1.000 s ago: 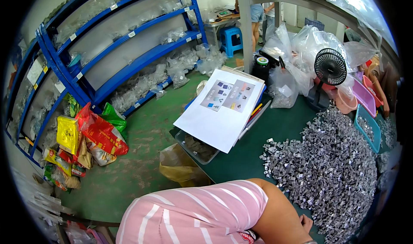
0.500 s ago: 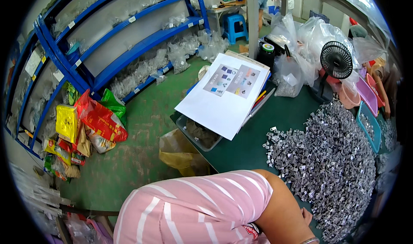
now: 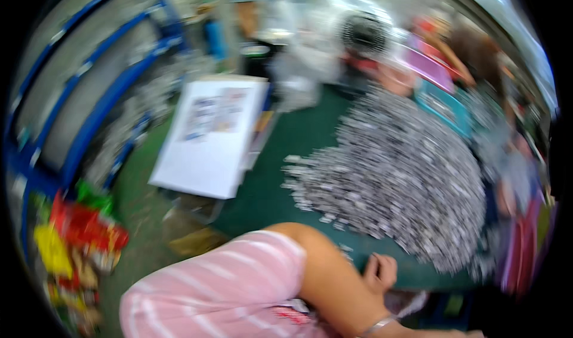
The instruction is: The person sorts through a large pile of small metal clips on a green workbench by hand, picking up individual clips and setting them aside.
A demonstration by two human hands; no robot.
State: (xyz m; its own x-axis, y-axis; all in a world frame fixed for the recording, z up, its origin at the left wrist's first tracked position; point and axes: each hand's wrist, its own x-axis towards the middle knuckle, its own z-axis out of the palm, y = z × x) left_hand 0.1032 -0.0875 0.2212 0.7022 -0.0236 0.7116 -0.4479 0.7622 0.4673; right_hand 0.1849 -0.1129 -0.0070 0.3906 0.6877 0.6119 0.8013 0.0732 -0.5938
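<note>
Just beyond the curled fingers point(image 3: 388, 270), heaped grey pieces point(image 3: 406, 189); any grip unclear through blur.

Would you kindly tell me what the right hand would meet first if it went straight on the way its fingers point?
The right hand would likely meet the grey pile of small parts first; blur leaves its height over the table unclear.
</note>
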